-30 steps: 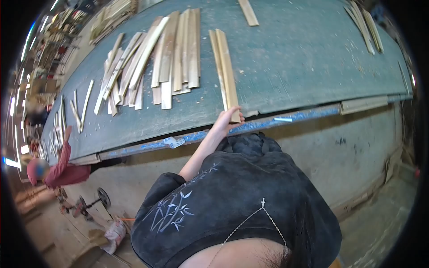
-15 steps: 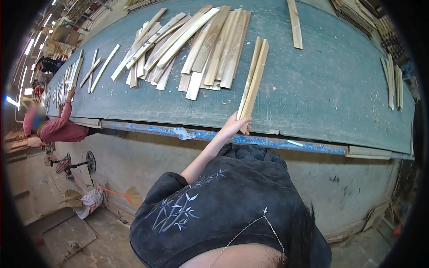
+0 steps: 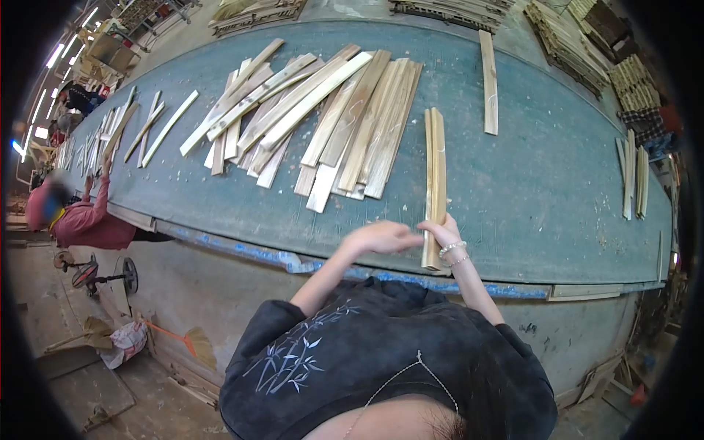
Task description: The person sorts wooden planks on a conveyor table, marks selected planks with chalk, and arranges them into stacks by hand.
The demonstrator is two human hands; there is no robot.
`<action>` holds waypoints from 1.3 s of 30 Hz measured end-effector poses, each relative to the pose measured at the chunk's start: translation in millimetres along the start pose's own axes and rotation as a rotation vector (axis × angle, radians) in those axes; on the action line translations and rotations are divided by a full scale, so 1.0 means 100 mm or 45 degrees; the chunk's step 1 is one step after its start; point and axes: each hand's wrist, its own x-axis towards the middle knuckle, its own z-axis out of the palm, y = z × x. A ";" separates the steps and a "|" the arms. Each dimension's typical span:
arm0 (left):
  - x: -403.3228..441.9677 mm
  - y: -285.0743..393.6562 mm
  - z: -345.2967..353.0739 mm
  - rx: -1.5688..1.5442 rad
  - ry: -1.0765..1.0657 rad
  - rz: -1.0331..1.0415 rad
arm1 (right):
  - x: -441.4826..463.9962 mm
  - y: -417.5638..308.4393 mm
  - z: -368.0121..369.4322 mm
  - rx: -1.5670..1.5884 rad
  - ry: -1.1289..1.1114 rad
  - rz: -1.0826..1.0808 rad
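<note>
My right hand [image 3: 445, 233], with bracelets at the wrist, grips narrow wooden strips [image 3: 437, 172] near their lower end. The strips stand side by side, pointing away from me over the green table [image 3: 506, 198]. Just left of them is my left hand [image 3: 380, 237], its fingers stretched toward the strips and slightly blurred; it appears to hold nothing. A loose pile of wooden slats [image 3: 356, 117] lies on the table beyond my left hand. One single slat [image 3: 489, 84] rests farther off to the right.
Small bundles of strips [image 3: 628, 176] lie at the table's right end. Several thin strips [image 3: 169, 128] lie to the left, where a co-worker in a pink top [image 3: 92, 220] reaches over the table. A fan [image 3: 88, 273] and a broom [image 3: 196, 348] are on the floor.
My right hand has come into view and now grips the strips. My left hand has let go of them and moved left. The view has shifted, showing more beyond the table.
</note>
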 end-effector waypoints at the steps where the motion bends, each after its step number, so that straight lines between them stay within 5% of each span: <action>1: 0.00 -0.15 -0.15 -0.020 0.309 -0.138 | 0.07 -0.09 -0.07 -0.006 0.014 -0.005; 3: 0.14 -0.49 -0.34 0.385 1.066 -0.391 | 0.25 -0.26 -0.31 -0.190 0.117 -0.192; 4: 0.25 -0.73 -0.40 0.561 1.233 -0.397 | 0.41 -0.37 -0.47 -0.219 0.204 -0.231; 9: 0.32 -1.28 -0.72 0.530 0.927 -0.304 | 1.77 -1.18 -1.29 -0.685 0.764 -0.639; 12: 0.19 -1.51 -0.94 -0.782 0.177 -0.014 | 2.80 -1.44 -1.77 -0.961 0.807 -0.610; 14: 0.15 -1.44 -0.95 -1.161 0.197 -0.023 | 3.26 -1.30 -1.79 -1.403 1.082 -0.472; 16: 0.19 -1.43 -0.94 -1.665 0.197 0.032 | 3.46 -1.11 -1.69 -1.249 1.097 -0.442; 19: 0.40 -1.41 -0.94 -1.697 0.278 0.020 | 3.48 -0.97 -1.56 -1.130 1.182 -0.504; 25: 0.70 -1.21 -0.92 -1.279 0.486 -0.088 | 3.35 -0.98 -1.48 -1.200 1.162 -0.567; 27: 0.80 -1.10 -0.87 -0.412 0.959 -0.130 | 3.37 -1.00 -1.40 -1.301 1.149 -0.585; 28: 0.84 -1.01 -0.83 -0.409 0.971 -0.135 | 3.33 -1.03 -1.33 -1.294 1.142 -0.596; 30: 0.91 -0.81 -0.74 0.307 1.125 -0.444 | 3.14 -1.12 -1.12 -1.337 1.295 -0.377; 33: 1.03 -0.66 -0.65 0.522 1.347 -0.516 | 3.01 -1.07 -1.10 -1.264 1.236 -0.399; 39: 0.87 -0.72 -0.60 0.300 1.229 -0.381 | 1.98 -0.76 -1.39 -1.183 0.819 -0.387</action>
